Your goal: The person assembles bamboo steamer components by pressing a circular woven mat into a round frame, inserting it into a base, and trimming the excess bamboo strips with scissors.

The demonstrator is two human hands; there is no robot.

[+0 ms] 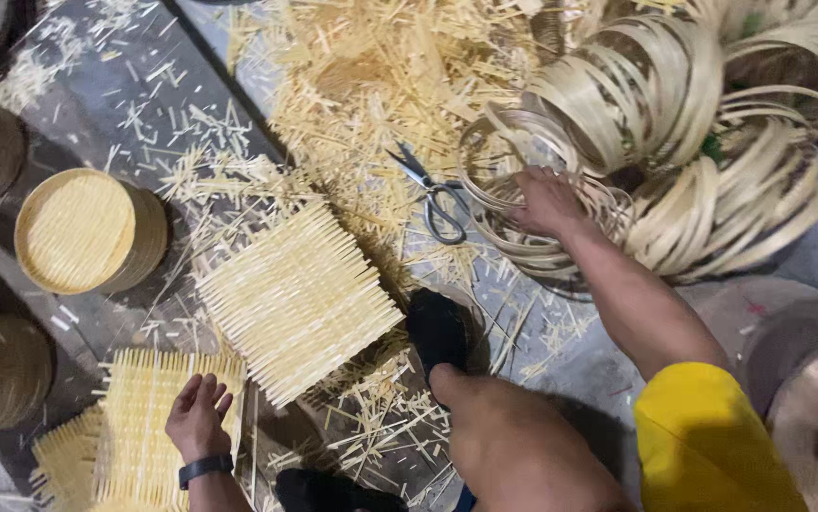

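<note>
Left hand: your left hand [199,415] lies flat, fingers spread, on a woven mat [158,427] at about 7 o'clock; it presses down and pinches nothing. A dark band [205,468] circles the wrist.
Right hand: your right hand [546,202] reaches to about 2 o'clock and rests on a coil of thin strips [513,223]; the fingers curl over the loops, but you cannot tell whether they clamp one.
Coils: more bundles of looped strips [684,123] pile up at 1 to 3 o'clock, touching the coil under your hand.
Scissors: a pair of scissors [433,194] lies just beside your right hand, toward 12 o'clock, on loose sticks.
Stick mat: a second, larger mat [295,299] sits near the centre, between your hands.
Round lid: a woven round lid [82,232] stands at 9 o'clock, well apart from both hands.
Litter: cut sticks [362,85] cover the floor from 11 to 12 o'clock.
Feet: a dark sock [437,327] is at about 6 o'clock.
</note>
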